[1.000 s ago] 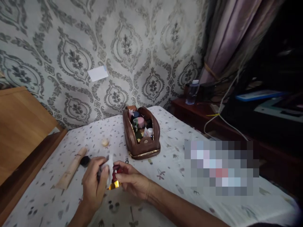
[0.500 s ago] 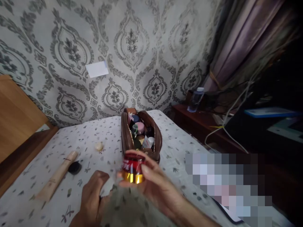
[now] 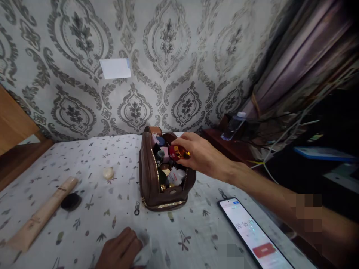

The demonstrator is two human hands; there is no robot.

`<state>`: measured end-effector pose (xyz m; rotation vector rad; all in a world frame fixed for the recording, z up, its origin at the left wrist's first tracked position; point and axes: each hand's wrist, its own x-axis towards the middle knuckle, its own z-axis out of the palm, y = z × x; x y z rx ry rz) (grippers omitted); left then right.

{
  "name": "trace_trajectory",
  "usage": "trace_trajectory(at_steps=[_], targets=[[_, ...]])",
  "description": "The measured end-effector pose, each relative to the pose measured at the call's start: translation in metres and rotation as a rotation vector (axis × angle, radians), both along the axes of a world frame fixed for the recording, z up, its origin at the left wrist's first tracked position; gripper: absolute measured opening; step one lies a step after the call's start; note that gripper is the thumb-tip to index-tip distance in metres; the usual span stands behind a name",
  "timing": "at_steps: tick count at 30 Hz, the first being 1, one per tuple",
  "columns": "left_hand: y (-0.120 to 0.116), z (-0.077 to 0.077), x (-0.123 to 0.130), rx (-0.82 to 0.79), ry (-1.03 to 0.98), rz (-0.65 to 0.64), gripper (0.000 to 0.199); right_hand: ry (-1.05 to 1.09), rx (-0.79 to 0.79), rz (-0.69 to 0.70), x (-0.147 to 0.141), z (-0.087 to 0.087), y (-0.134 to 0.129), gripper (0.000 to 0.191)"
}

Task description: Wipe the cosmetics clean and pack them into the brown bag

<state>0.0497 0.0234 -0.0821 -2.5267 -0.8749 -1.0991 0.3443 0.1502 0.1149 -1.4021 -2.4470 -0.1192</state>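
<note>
My right hand (image 3: 193, 149) grips a small red jar with a gold band (image 3: 178, 152), tilted on its side at the mouth of a brown makeup bag (image 3: 147, 179). The bag stands unzipped and is packed with several cosmetics, among them a pink round container (image 3: 165, 154) and a white packet (image 3: 174, 176). Down at the front edge, my left hand (image 3: 120, 247) is closed around a crumpled white tissue or cloth (image 3: 143, 251); which of the two, I cannot tell.
On the patterned sheet lie a beige tube (image 3: 46, 213), a black round lid (image 3: 71, 201) and a small cream-coloured piece (image 3: 108, 173). A phone with a running timer (image 3: 249, 228) rests at the right. Behind it, a water bottle (image 3: 233, 127) stands on a dark red surface.
My right hand has carried the red jar forward from in front of the bag to its opening, tipping it over. My left hand stays low, still closed on the white tissue or cloth.
</note>
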Motion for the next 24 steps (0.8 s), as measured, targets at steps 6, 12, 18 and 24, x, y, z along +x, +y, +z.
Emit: trace_trajectory(at_steps=[6, 12, 18, 24], targets=[[0.004, -0.01, -0.005, -0.056, -0.016, -0.009, 0.036, -0.231, -0.181, 0.018, -0.021, 0.015, 0.009, 0.022], [0.0, -0.021, -0.01, -0.11, -0.033, 0.005, 0.035, -0.185, -0.333, 0.012, -0.028, 0.023, 0.02, 0.023], [0.004, -0.015, -0.006, -0.109, -0.034, -0.042, 0.033, -0.064, -0.413, -0.016, -0.022, 0.025, 0.026, 0.033], [0.005, -0.013, -0.005, -0.097, -0.019, -0.03, 0.032, 0.011, -0.391, 0.004, -0.028, 0.012, 0.026, 0.036]])
